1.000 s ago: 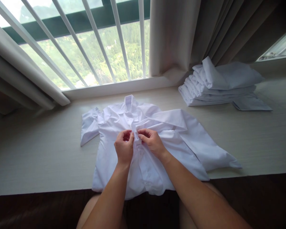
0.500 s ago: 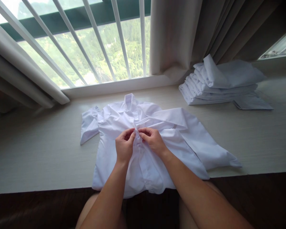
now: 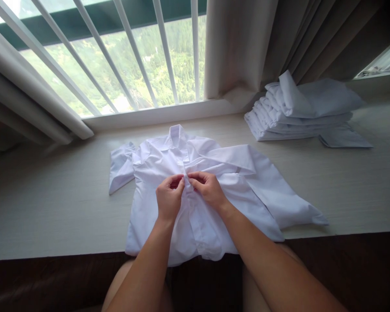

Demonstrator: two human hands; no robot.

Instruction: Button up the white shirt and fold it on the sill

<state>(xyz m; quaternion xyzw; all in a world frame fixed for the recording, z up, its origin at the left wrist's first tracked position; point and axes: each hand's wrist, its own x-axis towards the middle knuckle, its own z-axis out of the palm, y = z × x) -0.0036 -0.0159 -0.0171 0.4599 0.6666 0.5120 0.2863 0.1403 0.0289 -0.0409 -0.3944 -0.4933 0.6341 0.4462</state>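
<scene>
A white shirt (image 3: 149,208) lies front-up on a pale window ledge (image 3: 52,208), collar toward the window, hem hanging over the near edge. Its right sleeve stretches out to the right and its left sleeve is bunched at the left. My left hand (image 3: 168,200) and my right hand (image 3: 208,189) meet at the shirt's front placket at chest height. Both pinch the fabric there with thumb and fingers, fingertips almost touching.
A stack of folded white shirts (image 3: 299,112) sits at the back right of the ledge. Beige curtains (image 3: 240,47) hang behind it and at the far left. A barred window (image 3: 133,56) runs along the back. My knees show below the ledge's edge.
My hands have stayed pinched on the placket, with only small finger movements. The view has tipped slightly, so everything sits a little higher in frame.
</scene>
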